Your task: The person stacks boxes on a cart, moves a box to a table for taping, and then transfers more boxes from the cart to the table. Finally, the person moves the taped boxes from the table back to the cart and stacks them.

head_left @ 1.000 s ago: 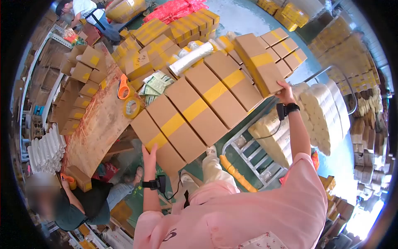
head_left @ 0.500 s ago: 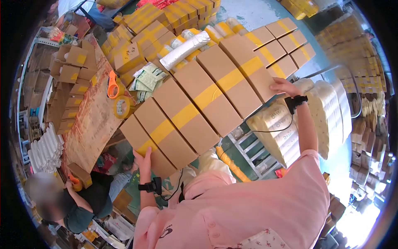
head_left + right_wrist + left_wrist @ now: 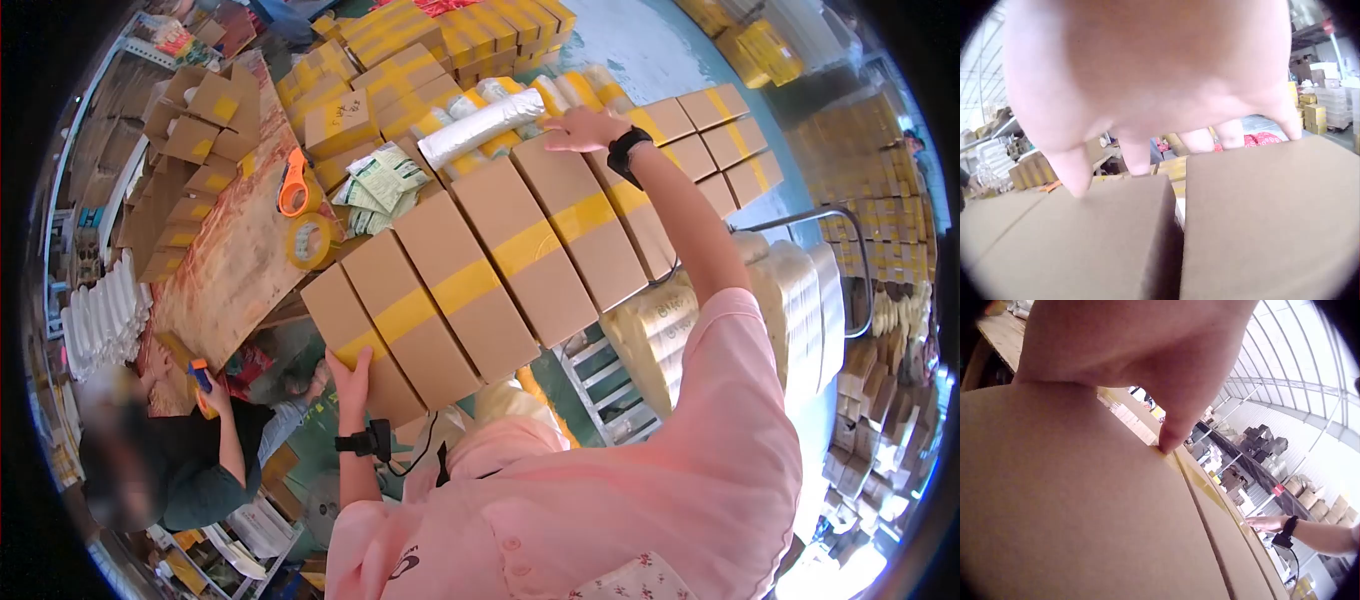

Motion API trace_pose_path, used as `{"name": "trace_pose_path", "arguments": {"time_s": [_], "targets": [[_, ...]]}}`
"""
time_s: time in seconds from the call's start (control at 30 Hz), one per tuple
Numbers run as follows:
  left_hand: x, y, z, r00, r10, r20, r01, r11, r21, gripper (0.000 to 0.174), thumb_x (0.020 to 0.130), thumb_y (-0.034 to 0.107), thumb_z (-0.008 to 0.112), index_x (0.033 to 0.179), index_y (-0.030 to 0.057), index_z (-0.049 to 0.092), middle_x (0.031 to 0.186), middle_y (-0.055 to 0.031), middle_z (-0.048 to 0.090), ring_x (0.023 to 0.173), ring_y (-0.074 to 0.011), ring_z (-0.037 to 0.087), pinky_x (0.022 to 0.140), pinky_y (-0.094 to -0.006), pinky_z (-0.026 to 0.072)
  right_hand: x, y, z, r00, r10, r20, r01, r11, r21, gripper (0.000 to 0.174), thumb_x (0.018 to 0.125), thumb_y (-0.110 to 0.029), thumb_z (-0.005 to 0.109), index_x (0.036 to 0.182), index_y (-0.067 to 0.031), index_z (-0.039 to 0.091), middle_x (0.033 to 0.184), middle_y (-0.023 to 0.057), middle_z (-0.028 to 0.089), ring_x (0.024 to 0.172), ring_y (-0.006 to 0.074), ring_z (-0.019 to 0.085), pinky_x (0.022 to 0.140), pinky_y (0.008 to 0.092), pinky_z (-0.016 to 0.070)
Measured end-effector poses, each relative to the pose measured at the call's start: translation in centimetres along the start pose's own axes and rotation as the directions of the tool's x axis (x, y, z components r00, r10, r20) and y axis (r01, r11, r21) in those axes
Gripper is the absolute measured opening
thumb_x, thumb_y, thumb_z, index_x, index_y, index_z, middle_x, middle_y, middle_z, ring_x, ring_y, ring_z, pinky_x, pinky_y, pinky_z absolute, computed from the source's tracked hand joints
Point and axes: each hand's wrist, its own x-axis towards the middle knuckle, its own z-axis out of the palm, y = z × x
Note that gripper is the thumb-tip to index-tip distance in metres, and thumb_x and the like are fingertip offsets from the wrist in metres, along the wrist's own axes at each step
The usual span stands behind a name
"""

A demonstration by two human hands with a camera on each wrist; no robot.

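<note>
Presently, row of taped cartons [image 3: 540, 280] sits before the pink shirt [image 3: 640, 450]. Left hand [image 3: 350, 385], fingers extended, braces end carton [image 3: 340, 305]; right hand [image 3: 590, 130], fingers spread, at far edges. Probably best: even pressure, edges flush.

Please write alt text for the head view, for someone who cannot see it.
A person in pink touches a row of taped cardboard boxes: left hand on the end box, right hand at the row's far edge.
</note>
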Motion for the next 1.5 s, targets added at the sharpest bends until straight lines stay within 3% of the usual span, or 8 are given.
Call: {"name": "trace_pose_path", "arguments": {"time_s": [0.43,0.63,0.83,1.0,1.07,1.17,1.3,1.5], "targets": [[-0.7,1.2,0.2,1.000,0.001,-0.020,-0.002,1.000,-0.007,0.073,0.076,0.020,0.064,0.129,-0.0046,0.020,0.123,-0.0170,0.037,0.112,-0.0238,0.038,0.094,-0.0319,0.0321,0.0,0.0,0.8,0.997,-0.043,-0.063,0.039,0.997,-0.063,0.055,0.080,-0.058,0.040,0.123,-0.0224,0.044,0.116,0.0094,0.048,0.115,0.0272,0.038,0.092,0.0539,0.0273],[-0.4,0.8,0.1,0.999,0.024,-0.031,-0.023,0.999,0.030,0.073,0.075,0.020,0.065,0.128,-0.0048,0.020,0.123,-0.0179,0.037,0.112,-0.0248,0.039,0.093,-0.0323,0.0326,0.0,-0.2,0.9,1.000,-0.019,0.006,0.020,0.998,-0.060,0.057,0.080,-0.058,0.038,0.128,-0.0269,0.038,0.126,0.0097,0.042,0.122,0.0302,0.032,0.093,0.0638,0.0191],[-0.2,-0.1,0.0,0.997,0.031,-0.067,-0.029,0.999,0.034,0.071,0.074,0.019,0.065,0.126,-0.0040,0.023,0.119,-0.0172,0.041,0.109,-0.0242,0.042,0.092,-0.0332,0.0345,-2.3,0.6,3.0,0.925,-0.114,-0.364,0.141,0.989,0.047,0.062,0.082,-0.051,0.042,0.129,-0.0104,0.035,0.125,0.0191,0.040,0.121,0.0339,0.032,0.097,0.0507,0.0268],[-0.1,-0.4,-0.4,0.993,0.118,-0.008,-0.118,0.985,-0.127,0.059,0.073,0.012,0.066,0.119,-0.0012,0.031,0.112,-0.0145,0.045,0.102,-0.0216,0.047,0.087,-0.0338,0.0391,-8.4,0.9,7.3,0.912,-0.188,-0.366,0.239,0.966,0.100,0.062,0.084,-0.038,0.047,0.125,0.0074,0.033,0.132,0.0241,0.031,0.125,0.0326,0.027,0.103,0.0352,0.0237],[-0.1,-0.7,-1.4,0.973,0.221,0.062,-0.222,0.975,0.017,0.061,0.077,0.018,0.062,0.125,0.0001,0.028,0.116,-0.0122,0.046,0.106,-0.0201,0.045,0.091,-0.0316,0.0368,-13.9,-4.2,6.5,0.910,-0.141,-0.390,0.243,0.944,0.225,0.056,0.083,-0.025,0.053,0.125,0.0064,0.033,0.132,0.0233,0.032,0.125,0.0324,0.028,0.103,0.0351,0.0235],[-0.9,-0.4,-3.6,0.975,0.132,0.180,-0.101,0.980,-0.169,0.058,0.079,0.021,0.061,0.124,-0.0009,0.033,0.119,-0.0124,0.046,0.108,-0.0192,0.045,0.091,-0.0310,0.0360,-19.5,-9.5,8.2,0.952,-0.006,-0.306,0.140,0.898,0.417,0.049,0.084,-0.022,0.053,0.124,0.0031,0.038,0.127,0.0208,0.041,0.120,0.0307,0.037,0.100,0.0349,0.0277],[-1.9,-4.6,-6.6,0.979,-0.009,0.205,0.025,0.997,-0.078,0.055,0.080,0.029,0.060,0.122,-0.0018,0.039,0.117,-0.0143,0.049,0.107,-0.0199,0.047,0.089,-0.0306,0.0378,-25.0,-19.6,10.5,0.980,-0.005,-0.199,0.165,0.580,0.798,0.036,0.082,-0.010,0.053,0.116,0.0025,0.049,0.110,0.0122,0.056,0.099,0.0187,0.054,0.084,0.0300,0.0423],[-4.8,-9.2,-17.3,0.899,-0.137,0.415,0.161,0.987,-0.024,0.058,0.082,0.044,0.054,0.119,0.0011,0.044,0.112,-0.0126,0.053,0.102,-0.0198,0.050,0.082,-0.0297,0.0416,-26.7,-37.4,13.9,0.917,-0.343,-0.204,0.378,0.579,0.723,0.035,0.080,-0.008,0.057,0.112,0.0024,0.051,0.105,0.0139,0.058,0.097,0.0203,0.056,0.084,0.0298,0.0432]]}}
